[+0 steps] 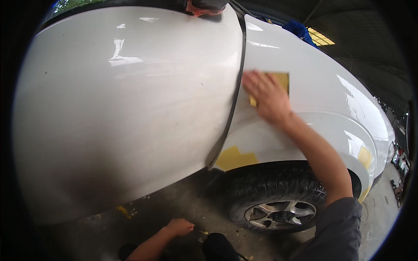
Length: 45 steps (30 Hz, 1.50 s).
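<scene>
My right hand (271, 99) lies over a yellow square sheet, which looks like sandpaper (282, 80), on the white front fender (305, 65) of a vehicle. Its fingers are stretched, slightly smeared by motion, and point toward the gap beside the door. Parts of the sheet stick out past the hand; the rest is hidden under it. Low down, my left hand (179, 227) hangs closed beside my dark-clothed leg (217, 247), away from the bodywork. Nothing shows in its fingers.
The white door panel (130, 104) fills the left. Yellow patches mark the wheel-arch edge (236, 158) and the fender's front (365, 157). Below the arch is a tyre with a silver wheel (281, 214). A dark mirror (207, 8) is above, and a blue cloth (300, 32) lies at the top edge.
</scene>
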{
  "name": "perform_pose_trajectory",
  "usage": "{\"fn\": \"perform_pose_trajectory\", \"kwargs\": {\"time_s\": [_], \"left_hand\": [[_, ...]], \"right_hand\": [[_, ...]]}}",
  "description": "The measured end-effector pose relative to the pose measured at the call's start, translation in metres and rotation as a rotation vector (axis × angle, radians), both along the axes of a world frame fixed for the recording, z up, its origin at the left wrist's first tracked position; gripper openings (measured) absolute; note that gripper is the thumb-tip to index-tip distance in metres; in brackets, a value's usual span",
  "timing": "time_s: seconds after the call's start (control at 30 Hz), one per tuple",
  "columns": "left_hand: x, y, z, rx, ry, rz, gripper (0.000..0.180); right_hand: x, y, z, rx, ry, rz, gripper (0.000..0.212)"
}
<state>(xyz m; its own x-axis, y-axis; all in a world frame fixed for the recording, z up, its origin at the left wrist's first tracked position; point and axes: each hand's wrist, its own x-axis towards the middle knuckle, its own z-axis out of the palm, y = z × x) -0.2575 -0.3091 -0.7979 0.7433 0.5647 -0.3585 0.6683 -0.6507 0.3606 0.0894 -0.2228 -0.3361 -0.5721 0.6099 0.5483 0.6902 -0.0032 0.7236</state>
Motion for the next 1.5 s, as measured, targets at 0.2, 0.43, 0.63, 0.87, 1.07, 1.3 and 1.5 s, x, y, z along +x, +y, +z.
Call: {"fn": "perform_pose_trajectory", "kwargs": {"time_s": [0.2, 0.43, 0.63, 0.87, 1.07, 1.3, 1.5], "left_hand": [[0.011, 0.026, -0.008, 0.014, -0.264, -0.039, 0.029], [0.026, 0.038, -0.012, 0.021, -0.234, -0.140, 0.028], [0.017, 0.039, -0.031, -0.073, -0.206, -0.140, 0.029], [0.039, 0.056, -0.060, -0.079, -0.235, -0.230, 0.032], [0.016, 0.047, -0.053, -0.097, -0.179, -0.183, 0.031], [0.012, 0.041, -0.049, -0.165, -0.172, -0.212, 0.033], [0.016, 0.040, -0.044, -0.104, -0.180, -0.187, 0.027]], "right_hand": [[-0.033, 0.009, 0.000, 0.157, 0.146, -0.097, 0.067], [-0.022, 0.021, 0.057, 0.267, 0.178, 0.021, 0.058], [-0.035, -0.005, -0.039, 0.034, 0.136, -0.076, 0.065], [-0.037, 0.032, 0.060, 0.240, 0.181, -0.062, 0.064], [-0.026, 0.020, 0.016, 0.160, 0.158, -0.072, 0.063], [-0.032, 0.010, -0.014, 0.103, 0.142, -0.069, 0.069], [-0.006, 0.025, 0.080, 0.198, 0.225, 0.006, 0.054]]}}
